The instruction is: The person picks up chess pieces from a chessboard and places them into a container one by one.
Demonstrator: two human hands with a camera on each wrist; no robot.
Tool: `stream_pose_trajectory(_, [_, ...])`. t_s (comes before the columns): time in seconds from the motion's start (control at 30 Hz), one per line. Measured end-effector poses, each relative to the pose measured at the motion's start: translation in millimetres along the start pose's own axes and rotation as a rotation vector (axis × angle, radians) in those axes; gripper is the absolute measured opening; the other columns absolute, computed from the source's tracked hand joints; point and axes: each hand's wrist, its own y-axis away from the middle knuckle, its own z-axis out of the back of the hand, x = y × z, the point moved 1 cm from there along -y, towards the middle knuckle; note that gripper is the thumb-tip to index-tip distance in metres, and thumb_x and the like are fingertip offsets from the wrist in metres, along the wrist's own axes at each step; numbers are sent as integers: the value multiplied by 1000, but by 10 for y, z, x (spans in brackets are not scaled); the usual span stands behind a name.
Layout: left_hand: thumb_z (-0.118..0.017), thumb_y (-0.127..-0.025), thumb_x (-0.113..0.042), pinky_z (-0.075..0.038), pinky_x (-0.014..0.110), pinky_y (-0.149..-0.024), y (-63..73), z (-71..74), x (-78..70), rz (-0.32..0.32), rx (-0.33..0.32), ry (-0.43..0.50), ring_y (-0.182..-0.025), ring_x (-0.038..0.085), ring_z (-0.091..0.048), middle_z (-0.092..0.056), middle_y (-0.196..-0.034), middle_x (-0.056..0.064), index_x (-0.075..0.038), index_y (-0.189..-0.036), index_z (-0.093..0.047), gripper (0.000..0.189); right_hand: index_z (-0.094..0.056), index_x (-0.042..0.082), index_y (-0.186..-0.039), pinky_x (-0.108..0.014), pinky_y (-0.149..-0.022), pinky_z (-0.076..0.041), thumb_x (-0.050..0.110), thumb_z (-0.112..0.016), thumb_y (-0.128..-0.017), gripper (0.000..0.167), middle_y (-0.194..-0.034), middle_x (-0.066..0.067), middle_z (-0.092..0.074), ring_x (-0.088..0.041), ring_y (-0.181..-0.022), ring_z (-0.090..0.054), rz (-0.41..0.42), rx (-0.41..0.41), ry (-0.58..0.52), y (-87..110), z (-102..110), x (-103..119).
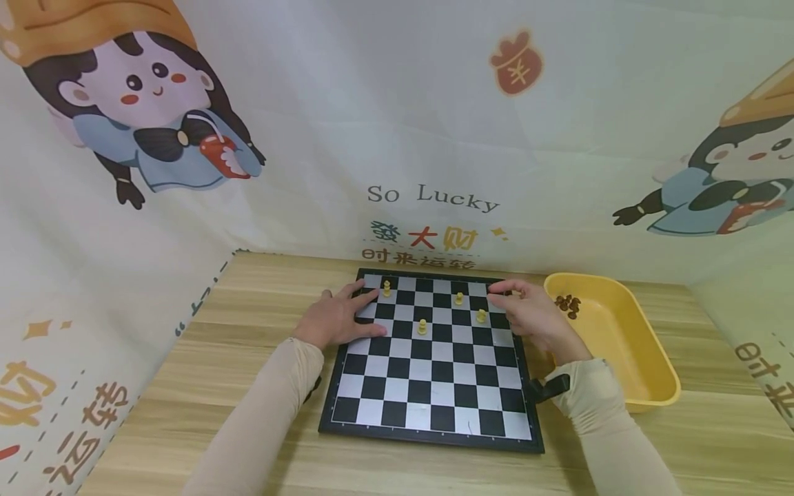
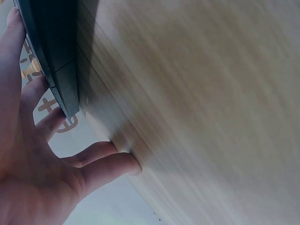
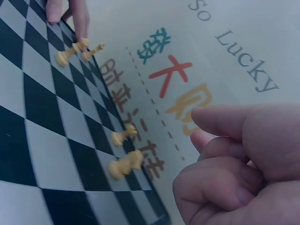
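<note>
A black-and-white chessboard [image 1: 406, 348] lies on the table with several pale yellow chess pieces standing on it. My left hand [image 1: 340, 318] rests over the board's left side with fingers spread; in the left wrist view, fingertips reach the dark board edge [image 2: 54, 51]. Near those fingers stands one tall piece [image 1: 387, 288], and another [image 1: 422, 326] is closer to the middle. At the far right edge hovers my right hand [image 1: 533, 317], thumb and forefinger apart, other fingers curled, nothing visible between them. Beside it stand a knight-like piece [image 3: 125, 164] and a smaller piece [image 3: 124, 135].
A yellow plastic bin [image 1: 620, 344] stands right of the board, under the right forearm's side. Several small brown pieces [image 1: 567, 305] lie in its far left corner. A printed cloth [image 1: 428, 138] hangs behind the wooden table [image 1: 248, 303].
</note>
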Motion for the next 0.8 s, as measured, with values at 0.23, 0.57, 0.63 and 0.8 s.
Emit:
stream_pose_trajectory(0.23, [-54,-85,-82,-45,67,-109,7,7,-10,-4,6,1,-141,63,-36,-25,-171,7,-33,-159,-36,90,-47,2,-144,-21,-43,-27,20,-61,-102,48,-53,10,-34,-7,-43,-28,-7,-11,-54,-11,-165,-146])
stream_pose_trajectory(0.57, [-55,-86,-81,-44,67,-109,-13,-7,-4,2,13,8,-142,64,-34,-23,-172,7,-34,-160,-35,90,-49,7,-143,-21,-44,-27,22,-63,-102,46,-56,9,-38,-9,-43,-31,-79,-49,-65,-65,-256,-350])
stream_pose_trajectory(0.63, [-55,-86,-81,-44,67,-109,-17,-12,-2,3,17,11,-142,64,-33,-22,-172,6,-34,-160,-34,90,-50,8,-142,-22,-44,-27,22,-63,-101,45,-56,8,-38,-9,-44,-31,-90,-53,-63,-71,-258,-375])
stream_pose_trajectory(0.8, [-56,-85,-80,-42,67,-111,-19,-6,4,6,18,18,-143,64,-33,-22,-172,6,-33,-160,-34,91,-51,8,-140,-22,-45,-30,24,-65,-100,45,-61,7,-41,-10,-46,-33,-94,-77,34,-93,-278,-396])
